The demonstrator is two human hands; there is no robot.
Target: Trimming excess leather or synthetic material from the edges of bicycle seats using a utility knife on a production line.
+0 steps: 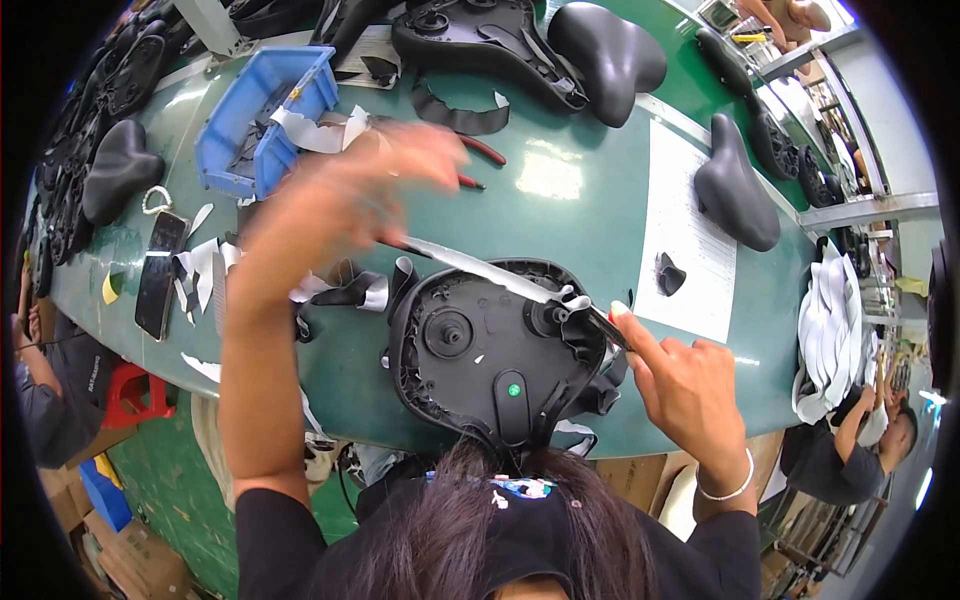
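Observation:
A black bike saddle lies upside down at the table's near edge, its underside facing up. From its upper right rim a narrow whitish strip runs up and left toward my left hand. That hand is smeared by motion above the table, so whether its fingers hold the strip's end cannot be told. My right hand is closed round a slim dark hand tool whose tip meets the saddle rim where the strip ends. The tool's kind is hidden by my fingers.
A blue bin with dark scraps stands at the back left, red-handled pliers beyond my left hand. A phone, trimmings, a paper sheet and more saddles lie around. Other people work at both sides.

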